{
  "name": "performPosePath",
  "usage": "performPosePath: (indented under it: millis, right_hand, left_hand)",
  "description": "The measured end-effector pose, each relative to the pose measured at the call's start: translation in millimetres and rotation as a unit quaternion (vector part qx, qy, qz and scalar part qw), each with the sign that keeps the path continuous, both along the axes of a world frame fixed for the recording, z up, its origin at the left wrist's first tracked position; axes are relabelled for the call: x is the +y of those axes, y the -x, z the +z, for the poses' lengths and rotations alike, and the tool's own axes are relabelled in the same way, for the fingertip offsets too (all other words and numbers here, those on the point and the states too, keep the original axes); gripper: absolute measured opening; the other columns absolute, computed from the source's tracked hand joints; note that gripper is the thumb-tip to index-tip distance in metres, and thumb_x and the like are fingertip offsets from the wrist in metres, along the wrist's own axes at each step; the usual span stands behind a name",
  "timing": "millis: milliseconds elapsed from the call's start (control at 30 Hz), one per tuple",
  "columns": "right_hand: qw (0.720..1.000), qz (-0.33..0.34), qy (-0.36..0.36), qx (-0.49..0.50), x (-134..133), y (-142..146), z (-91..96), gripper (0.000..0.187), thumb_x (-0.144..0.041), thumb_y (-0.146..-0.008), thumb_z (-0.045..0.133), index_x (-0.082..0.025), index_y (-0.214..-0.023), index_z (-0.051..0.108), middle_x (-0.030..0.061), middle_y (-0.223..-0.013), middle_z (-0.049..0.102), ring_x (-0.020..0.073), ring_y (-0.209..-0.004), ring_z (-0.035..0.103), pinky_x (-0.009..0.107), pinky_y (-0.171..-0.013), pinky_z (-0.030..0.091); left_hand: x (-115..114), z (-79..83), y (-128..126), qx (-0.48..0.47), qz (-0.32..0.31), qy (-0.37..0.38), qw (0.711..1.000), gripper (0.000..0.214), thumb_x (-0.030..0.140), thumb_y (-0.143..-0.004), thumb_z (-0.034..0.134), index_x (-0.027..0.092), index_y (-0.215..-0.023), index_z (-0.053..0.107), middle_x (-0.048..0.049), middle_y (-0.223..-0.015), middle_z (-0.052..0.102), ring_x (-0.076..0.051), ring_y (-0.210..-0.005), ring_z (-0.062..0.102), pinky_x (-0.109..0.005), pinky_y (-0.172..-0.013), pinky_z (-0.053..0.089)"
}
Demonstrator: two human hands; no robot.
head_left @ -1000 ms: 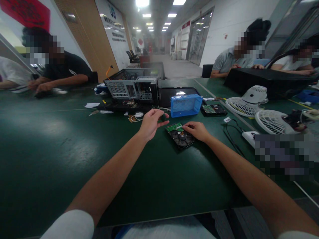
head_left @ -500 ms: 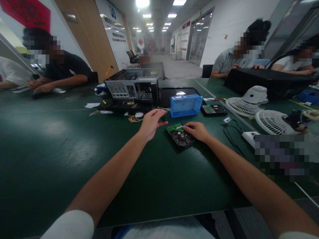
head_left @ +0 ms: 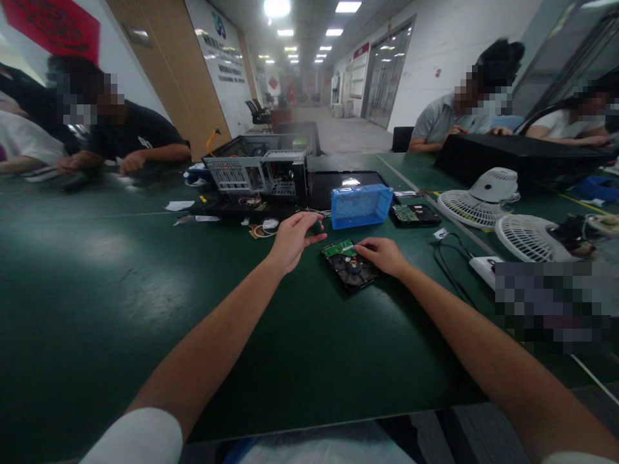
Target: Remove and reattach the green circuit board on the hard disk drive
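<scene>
A hard drive lies on the green table with its green circuit board facing up at the far end. My right hand is at its right side, thumb and forefinger pinched together over the edge of the board. A small pale sliver shows at those fingertips, too small to name. Just left of the drive, my left hand is raised above the table, its fingers curled round a small dark thing I cannot make out. Behind the drive, a blue plastic bin stands on its side, its opening towards me.
An opened computer case stands behind my left hand. Another hard drive lies right of the bin. Farther right are white fan parts and a power strip with a black cable. Several people sit across the table.
My left fingers have shifted slightly and the dark thing between them shows more. My right hand and the drive stay in place. At the far left, a person's hands have moved.
</scene>
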State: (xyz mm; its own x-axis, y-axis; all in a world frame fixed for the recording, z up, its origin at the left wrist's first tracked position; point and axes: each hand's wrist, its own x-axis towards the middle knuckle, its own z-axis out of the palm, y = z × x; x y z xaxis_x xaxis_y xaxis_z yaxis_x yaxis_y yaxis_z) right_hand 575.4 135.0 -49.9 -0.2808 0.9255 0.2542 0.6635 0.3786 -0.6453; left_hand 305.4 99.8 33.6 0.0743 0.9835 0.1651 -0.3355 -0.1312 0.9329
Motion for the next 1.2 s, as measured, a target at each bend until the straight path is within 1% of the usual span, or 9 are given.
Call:
performPosePath:
  millis: [267, 567, 667, 767, 833, 967, 1067, 1133, 1200]
  right_hand:
    - [1.000, -0.006, -0.002, -0.010, -2.8, 0.0, 5.2, 0.037, -0.053, -0.095, 0.060, -0.024, -0.096, 0.082, 0.0045, -0.097, 0.080, 0.0241, -0.085, 0.071, 0.030, -0.069, 0.050]
    - [1.000, -0.011, 0.007, -0.003, -3.2, -1.1, 6.7, 0.049, -0.063, -0.095, 0.054, -0.022, -0.089, 0.080, 0.0028, -0.081, 0.075, 0.0210, -0.074, 0.066, 0.028, -0.062, 0.045]
    - [0.997, -0.018, 0.053, 0.056, -1.5, -1.4, 4.4, 0.050, -0.066, -0.092, 0.056, -0.021, -0.087, 0.077, 0.0023, -0.072, 0.070, 0.0172, -0.063, 0.060, 0.027, -0.054, 0.042]
    - [0.975, -0.029, 0.124, 0.185, 0.5, -4.9, 6.7, 0.048, -0.066, -0.087, 0.064, -0.019, -0.093, 0.075, 0.0039, -0.079, 0.072, 0.0131, -0.056, 0.055, 0.025, -0.047, 0.039]
    - [0.956, -0.035, 0.139, 0.257, 1.5, -11.3, 13.6, 0.044, -0.061, -0.082, 0.073, -0.019, -0.096, 0.075, 0.0060, -0.091, 0.074, 0.0127, -0.062, 0.058, 0.024, -0.050, 0.041]
    - [0.939, -0.037, 0.137, 0.314, 0.2, -29.2, 40.9, 0.040, -0.052, -0.077, 0.083, -0.019, -0.098, 0.076, 0.0055, -0.093, 0.073, 0.0137, -0.072, 0.062, 0.024, -0.060, 0.047]
    - [0.944, 0.000, 0.130, 0.302, -8.9, -32.9, 67.1, 0.041, -0.049, -0.078, 0.083, -0.019, -0.105, 0.076, 0.0069, -0.101, 0.073, 0.0166, -0.084, 0.065, 0.029, -0.072, 0.051]
    - [0.954, 0.032, 0.139, 0.264, -20.4, -25.2, 82.8, 0.043, -0.046, -0.078, 0.083, -0.019, -0.111, 0.075, 0.0083, -0.106, 0.074, 0.0201, -0.093, 0.067, 0.035, -0.083, 0.053]
    - [0.955, 0.078, 0.153, 0.242, -34.7, -9.9, 94.7, 0.046, -0.041, -0.078, 0.084, -0.019, -0.118, 0.073, 0.0095, -0.116, 0.072, 0.0228, -0.106, 0.066, 0.042, -0.097, 0.051]
  left_hand:
    - [2.9, -3.2, 2.5, -0.002, 0.001, -0.005, 1.000, 0.020, 0.034, -0.087, 0.071, 0.015, -0.092, 0.074, -0.0082, -0.093, 0.067, -0.018, -0.091, 0.064, -0.040, -0.086, 0.063]
    - [1.7, -1.2, 3.7, -0.004, -0.014, -0.003, 1.000, 0.019, 0.033, -0.088, 0.071, 0.016, -0.095, 0.074, -0.0081, -0.096, 0.067, -0.018, -0.094, 0.064, -0.040, -0.088, 0.062]
    - [1.8, -0.4, 4.3, -0.007, -0.015, -0.009, 1.000, 0.019, 0.033, -0.089, 0.070, 0.016, -0.095, 0.074, -0.0080, -0.096, 0.068, -0.018, -0.095, 0.064, -0.040, -0.088, 0.062]
    - [2.0, 1.0, 4.8, -0.011, -0.009, -0.009, 1.000, 0.019, 0.034, -0.089, 0.071, 0.015, -0.094, 0.074, -0.0079, -0.095, 0.068, -0.018, -0.093, 0.065, -0.039, -0.086, 0.062]
    - [1.7, 2.5, 4.8, -0.013, -0.007, -0.012, 1.000, 0.020, 0.034, -0.088, 0.072, 0.015, -0.095, 0.074, -0.0080, -0.094, 0.068, -0.018, -0.093, 0.065, -0.038, -0.084, 0.063]
    - [-1.2, 5.9, 2.5, -0.010, -0.014, -0.029, 0.999, 0.026, 0.040, -0.089, 0.073, 0.016, -0.097, 0.073, -0.0079, -0.095, 0.068, -0.018, -0.091, 0.066, -0.031, -0.076, 0.062]
    - [-6.7, 6.4, -3.6, 0.004, -0.025, -0.050, 0.998, 0.030, 0.045, -0.089, 0.072, 0.017, -0.101, 0.073, -0.0083, -0.098, 0.069, -0.018, -0.091, 0.067, -0.027, -0.070, 0.061]
    - [-12.2, 5.0, -10.5, 0.026, -0.037, -0.063, 0.997, 0.034, 0.048, -0.090, 0.070, 0.018, -0.105, 0.073, -0.0090, -0.100, 0.070, -0.020, -0.092, 0.067, -0.028, -0.067, 0.060]
    - [-18.7, 2.6, -18.9, 0.046, -0.040, -0.071, 0.996, 0.037, 0.050, -0.091, 0.069, 0.018, -0.107, 0.073, -0.0096, -0.101, 0.071, -0.021, -0.092, 0.068, -0.028, -0.065, 0.060]
